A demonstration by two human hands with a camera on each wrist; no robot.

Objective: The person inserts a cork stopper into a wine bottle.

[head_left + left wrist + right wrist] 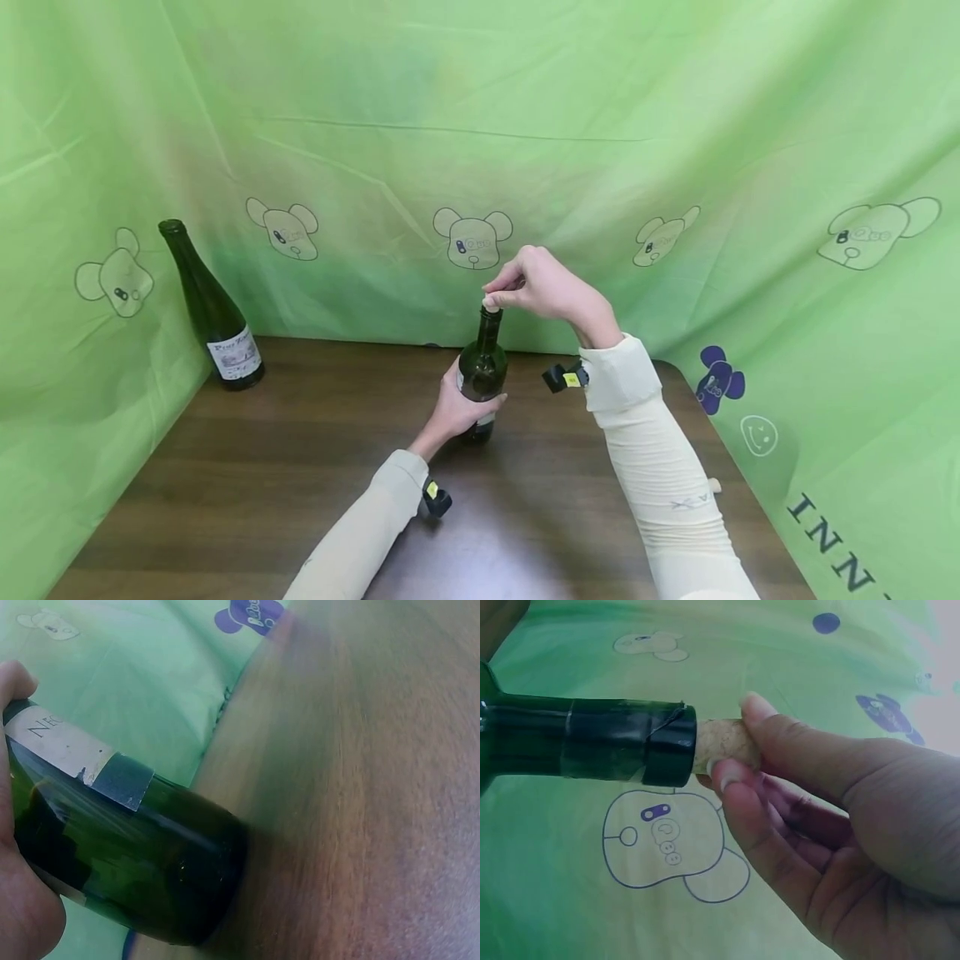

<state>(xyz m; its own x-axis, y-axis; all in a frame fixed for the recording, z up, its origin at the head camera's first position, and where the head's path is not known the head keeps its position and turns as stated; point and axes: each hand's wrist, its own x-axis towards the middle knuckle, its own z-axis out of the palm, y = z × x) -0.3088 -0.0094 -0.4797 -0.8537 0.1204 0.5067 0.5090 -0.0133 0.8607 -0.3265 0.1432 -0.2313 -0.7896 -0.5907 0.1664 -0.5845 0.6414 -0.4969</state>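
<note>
Mid-frame, my left hand [454, 408] grips the bottle [483, 369] while my right hand [553, 288] pinches the cork [719, 741] at its mouth, perhaps seating it, which calls next for straight, steady pressure.

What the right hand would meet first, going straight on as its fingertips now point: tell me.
Probably the rim of the green wine bottle, just past the cork that the right hand pinches; how far in the cork sits is hidden.

a brown table [300, 450] bears a far-left bottle [213, 308]; a central bottle [483, 371]; a small pale stub [715, 485].
</note>
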